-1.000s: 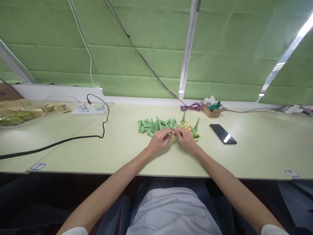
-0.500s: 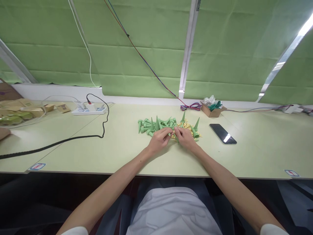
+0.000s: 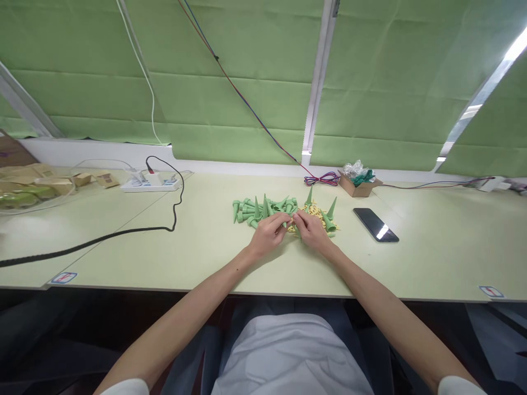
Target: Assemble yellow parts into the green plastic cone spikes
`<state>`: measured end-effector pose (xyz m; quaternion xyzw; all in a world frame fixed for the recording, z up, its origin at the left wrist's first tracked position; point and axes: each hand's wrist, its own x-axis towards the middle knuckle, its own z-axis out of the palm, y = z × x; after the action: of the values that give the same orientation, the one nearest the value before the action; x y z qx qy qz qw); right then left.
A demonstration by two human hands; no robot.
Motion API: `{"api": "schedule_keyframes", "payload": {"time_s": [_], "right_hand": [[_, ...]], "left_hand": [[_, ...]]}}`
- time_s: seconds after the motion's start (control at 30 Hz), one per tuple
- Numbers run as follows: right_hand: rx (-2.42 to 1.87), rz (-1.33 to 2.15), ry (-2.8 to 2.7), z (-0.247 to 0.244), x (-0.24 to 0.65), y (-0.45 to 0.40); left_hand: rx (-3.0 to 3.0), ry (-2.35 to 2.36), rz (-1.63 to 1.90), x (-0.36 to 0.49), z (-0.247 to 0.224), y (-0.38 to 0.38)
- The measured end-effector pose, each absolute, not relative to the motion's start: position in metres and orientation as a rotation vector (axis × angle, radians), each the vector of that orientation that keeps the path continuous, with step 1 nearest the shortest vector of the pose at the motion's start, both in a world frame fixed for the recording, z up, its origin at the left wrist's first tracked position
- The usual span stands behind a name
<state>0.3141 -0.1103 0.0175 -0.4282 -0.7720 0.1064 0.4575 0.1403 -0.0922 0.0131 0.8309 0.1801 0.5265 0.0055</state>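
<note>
My left hand [image 3: 268, 232] and my right hand [image 3: 313, 230] meet fingertip to fingertip at the front of a pile. Both are closed in a pinch. Between the tips shows a speck of yellow, too small to name. A bit of green appears just below them; whether it is held or lies on the table I cannot tell. Behind my left hand lie several green plastic cone spikes [image 3: 249, 210], some standing point up. Around my right hand small yellow pieces [image 3: 316, 210] are heaped, with a green cone spike [image 3: 331, 211] tilted among them.
A black phone [image 3: 375, 225] lies to the right. Behind it stand a small cardboard box [image 3: 357, 188] and a coiled cable [image 3: 321, 179]. At left are a power strip [image 3: 150, 185], a thick black cord [image 3: 123, 232] and paper boxes [image 3: 61, 185]. The table's front edge [image 3: 288, 295] is near me.
Both hands stay in nearly the same place, fingertips still together, with only slight finger movement. The pile looks the same.
</note>
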Motion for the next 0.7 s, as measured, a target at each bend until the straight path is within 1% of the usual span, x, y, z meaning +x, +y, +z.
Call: {"api": "schedule_keyframes", "payload": {"time_s": [0.7], "right_hand": [[-1.077,0.222,-1.923,0.0162,0.3145,-0.1107]], "left_hand": [[2.625,0.51,1.636,0.1381,0.0062,-0.0888]]}}
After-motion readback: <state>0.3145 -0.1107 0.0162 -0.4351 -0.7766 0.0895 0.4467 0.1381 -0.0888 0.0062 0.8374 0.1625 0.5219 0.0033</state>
